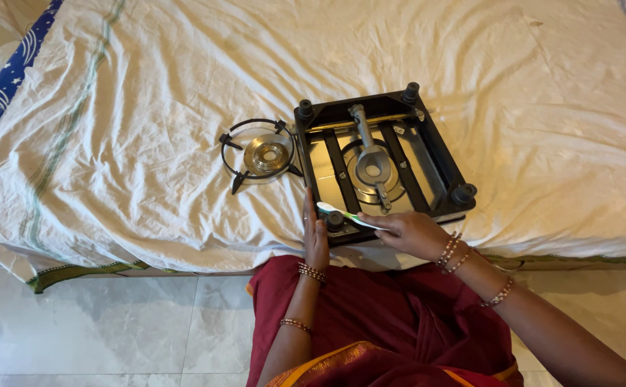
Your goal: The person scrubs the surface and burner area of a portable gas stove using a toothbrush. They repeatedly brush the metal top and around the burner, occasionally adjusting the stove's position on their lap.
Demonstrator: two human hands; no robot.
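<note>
Now: Toothbrush at an Upturned Stove

Nearest, the right hand (412, 233) pinches a toothbrush (347, 215), bristle end pointing to 9 o'clock. The left hand (316, 236), fingers flat and together, rests against the stove (381, 161) at its 7 o'clock corner. Farther, at 9 o'clock, a pan support (235, 147) rings a burner cap (267, 155) on the sheet (148, 107).

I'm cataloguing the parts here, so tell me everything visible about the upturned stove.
The stove is a black, square single-burner unit lying upside down on the cream bedsheet, four round feet pointing up. Its shiny metal underside shows black cross bars and a grey gas pipe running to the central burner mount. The left hand rests against its near-left corner.
</note>
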